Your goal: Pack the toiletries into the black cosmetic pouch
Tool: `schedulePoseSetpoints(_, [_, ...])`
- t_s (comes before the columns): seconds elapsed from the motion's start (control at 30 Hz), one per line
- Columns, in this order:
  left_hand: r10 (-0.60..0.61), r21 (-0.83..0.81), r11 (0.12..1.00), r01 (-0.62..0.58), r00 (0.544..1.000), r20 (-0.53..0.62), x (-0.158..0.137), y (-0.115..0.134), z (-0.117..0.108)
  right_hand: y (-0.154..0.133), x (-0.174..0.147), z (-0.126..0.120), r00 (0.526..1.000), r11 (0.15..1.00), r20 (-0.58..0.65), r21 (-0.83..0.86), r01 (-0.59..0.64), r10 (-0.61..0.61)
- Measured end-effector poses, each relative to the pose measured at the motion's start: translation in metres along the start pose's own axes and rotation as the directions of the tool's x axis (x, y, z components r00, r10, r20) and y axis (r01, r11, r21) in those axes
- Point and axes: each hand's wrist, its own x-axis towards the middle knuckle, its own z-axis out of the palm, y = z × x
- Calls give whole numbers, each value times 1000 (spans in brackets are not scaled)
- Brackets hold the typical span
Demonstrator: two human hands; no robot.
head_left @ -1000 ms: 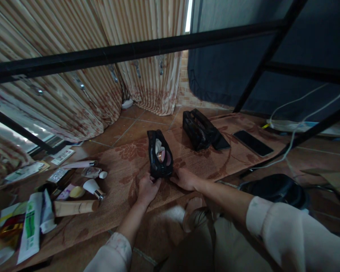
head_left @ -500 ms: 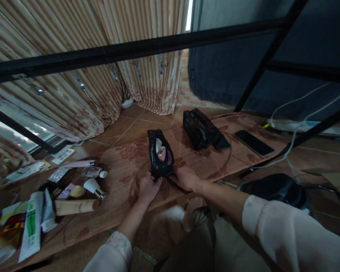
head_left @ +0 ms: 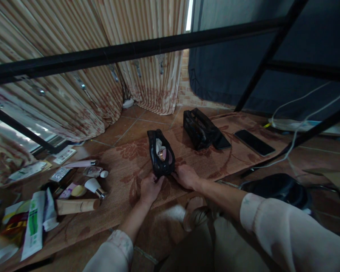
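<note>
An unzipped black cosmetic bag (head_left: 155, 163) stands on the patterned mat in front of me, with pale and pinkish items (head_left: 160, 150) showing through its opening. My left hand (head_left: 150, 187) is closed on the bag's near left corner, thumb against its edge. At the near right corner my right hand (head_left: 186, 176) grips the bag too, its fingertips partly hidden. Beyond it sits a second black bag (head_left: 197, 130), with a dark phone (head_left: 221, 141) leaning or lying against its right side.
Cosmetics lie in a cluster at left: a white-green tube (head_left: 34, 226), a beige tube (head_left: 77, 206), a brush (head_left: 94, 187), a small bottle (head_left: 92, 172). Another phone (head_left: 254, 142) rests on the mat (head_left: 124, 155) at right, near a white cable (head_left: 293, 139). A black metal bar (head_left: 136, 48) crosses overhead.
Both hands keep their hold on the bag's near corners. The bag's near end has shifted very slightly to the right and up; the view itself has barely moved.
</note>
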Motion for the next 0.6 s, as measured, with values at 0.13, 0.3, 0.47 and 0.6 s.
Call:
schedulePoseSetpoints(0.13, [11, 40, 999, -11, 1000, 0, -2, 1, 0, 3, -1, 0, 999, 999, -40, -18, 34, -35])
schedulePoseSetpoints(0.3, [6, 55, 998, -8, 999, 32, -1, -1, 1, 6, -1, 1, 999, 999, -31, -26, 31, -32])
schedulePoseSetpoints(0.47, [17, 35, 999, -20, 997, 71, 0, -2, 1, 5, 0, 0, 999, 999, -19, -27, -31, 31])
schedulePoseSetpoints(0.6, [25, 17, 1000, -26, 996, 90, 0, -1, 0, 3, 0, 0, 998, 998, -24, -31, -56, 55])
